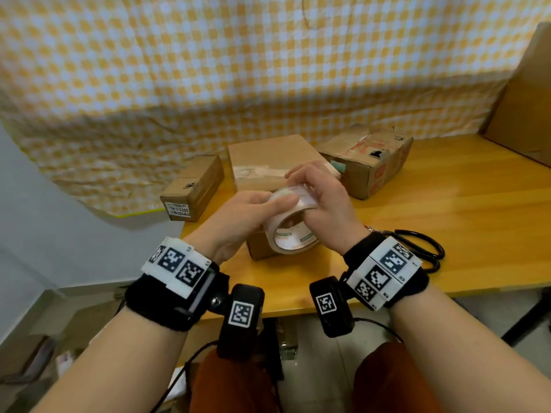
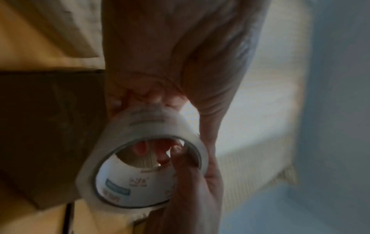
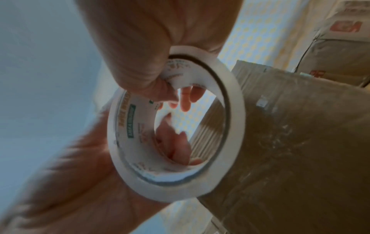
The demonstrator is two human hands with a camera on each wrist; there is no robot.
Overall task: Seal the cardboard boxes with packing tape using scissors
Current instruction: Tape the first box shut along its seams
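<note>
Both hands hold a roll of clear packing tape just above the table's near edge. My left hand grips its left side, thumb lying along the outer winding. My right hand curls over the top, with its thumb inside the core. The left wrist view shows the tape roll with fingertips inside its ring. In the right wrist view the tape roll hangs before a brown box. Black-handled scissors lie on the table behind my right wrist. A taped cardboard box sits beyond the hands.
A small labelled box sits at the table's left corner, and a worn box with red print at the back right. Another low box lies under the tape. A large cardboard sheet leans at the far right. Checked cloth hangs behind.
</note>
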